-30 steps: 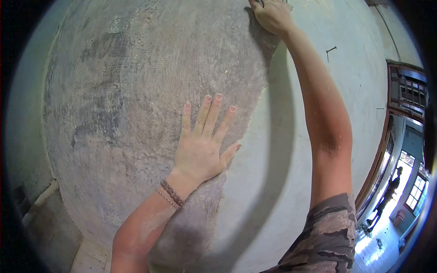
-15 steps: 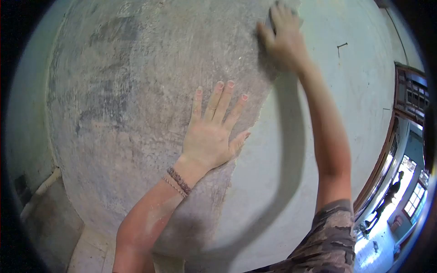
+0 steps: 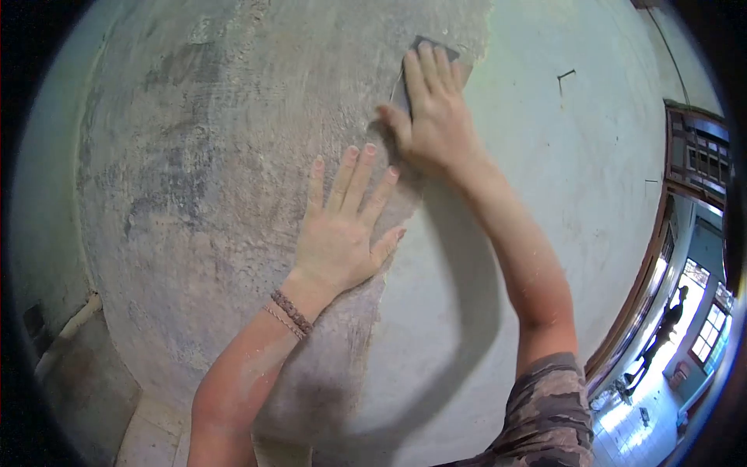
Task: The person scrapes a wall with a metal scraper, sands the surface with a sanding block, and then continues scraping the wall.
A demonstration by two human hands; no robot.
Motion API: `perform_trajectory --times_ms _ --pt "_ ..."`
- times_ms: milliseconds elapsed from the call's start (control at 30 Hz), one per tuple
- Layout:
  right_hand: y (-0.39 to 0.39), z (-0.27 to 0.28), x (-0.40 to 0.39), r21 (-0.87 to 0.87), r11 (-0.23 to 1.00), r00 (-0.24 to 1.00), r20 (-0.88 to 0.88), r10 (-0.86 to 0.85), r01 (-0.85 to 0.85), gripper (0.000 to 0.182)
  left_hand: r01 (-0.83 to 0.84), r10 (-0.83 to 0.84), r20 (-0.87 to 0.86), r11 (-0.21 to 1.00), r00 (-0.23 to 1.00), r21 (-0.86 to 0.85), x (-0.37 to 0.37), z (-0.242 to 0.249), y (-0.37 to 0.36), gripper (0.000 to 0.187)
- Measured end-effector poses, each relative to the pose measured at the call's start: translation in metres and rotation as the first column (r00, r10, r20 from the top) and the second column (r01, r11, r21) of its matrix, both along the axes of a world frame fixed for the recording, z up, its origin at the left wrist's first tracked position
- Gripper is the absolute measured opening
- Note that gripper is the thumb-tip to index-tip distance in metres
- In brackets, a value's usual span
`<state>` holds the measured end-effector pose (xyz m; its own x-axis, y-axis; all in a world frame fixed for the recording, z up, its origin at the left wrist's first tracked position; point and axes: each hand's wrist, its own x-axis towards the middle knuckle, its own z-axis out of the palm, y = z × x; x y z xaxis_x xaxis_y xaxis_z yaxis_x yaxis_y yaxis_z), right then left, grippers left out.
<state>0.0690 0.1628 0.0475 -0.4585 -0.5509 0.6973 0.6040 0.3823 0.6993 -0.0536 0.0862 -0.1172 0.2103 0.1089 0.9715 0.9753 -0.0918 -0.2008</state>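
My left hand point(image 3: 334, 245) lies flat on the bare grey-brown part of the wall point(image 3: 257, 187), its fingers spread and holding nothing. Two braided bracelets point(image 3: 289, 313) circle that wrist. Higher up and to the right, my right hand point(image 3: 443, 132) presses a dark sheet of sandpaper point(image 3: 400, 93) against the wall, near the border with the pale green paint point(image 3: 560, 210). The sheet's edges show around the fingers; its underside is hidden.
A bent nail point(image 3: 566, 75) sticks out of the painted wall at upper right. Beyond a wooden frame point(image 3: 632, 327) on the right, a person point(image 3: 663, 331) stands in a bright room with windows. A pipe point(image 3: 76, 315) runs low at the left corner.
My right hand has moved down and left along the wall, and the sandpaper shows more clearly. My left hand stays flat on the wall; the whole view has shifted slightly.
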Motion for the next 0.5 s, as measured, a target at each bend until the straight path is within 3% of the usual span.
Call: perform_trajectory --times_ms 100,133,200,267,300,333,433,500 --pt "-0.001 0.115 0.000 -0.110 0.993 0.995 -0.095 0.038 -0.049 0.071 0.009 -0.009 0.000 1.000 1.000 -0.021 0.002 -0.002 -0.001 0.077" --pt "-0.048 0.122 -0.003 -0.528 0.841 0.953 -0.180 -0.244 0.115 0.073 0.007 -0.007 0.002 1.000 1.000 -0.018 0.001 -0.001 -0.001 0.077" --pt "-0.027 0.113 -0.012 -0.197 0.973 0.942 -0.286 -0.177 0.123 0.065 -0.004 0.004 0.000 1.000 1.000 -0.027 0.000 0.000 -0.002 0.076" --pt "-0.012 0.072 0.005 -0.152 0.986 0.997 -0.024 -0.068 0.064 0.071 0.003 -0.003 -0.006 0.999 1.000 -0.036 0.002 -0.001 -0.002 0.076" --pt "0.001 0.034 0.004 0.076 0.995 0.994 -0.091 -0.062 0.069 0.068 0.005 -0.006 -0.004 0.999 1.000 -0.032 0.002 -0.001 -0.002 0.076" --pt "0.000 0.010 0.012 -0.018 0.999 0.999 -0.003 -0.040 0.040 0.067 0.002 -0.002 0.005 1.000 1.000 -0.027 0.001 -0.001 -0.003 0.076" --pt "-0.003 0.082 0.009 0.087 0.996 1.000 -0.017 -0.012 0.013 0.061 0.027 -0.027 0.012 0.999 1.000 -0.028 0.001 -0.001 -0.003 0.076" --pt "-0.032 0.152 0.013 -0.157 0.921 0.934 0.060 -0.351 0.356 0.052 0.034 -0.033 0.009 0.999 0.999 -0.016 0.003 0.002 -0.001 0.076"
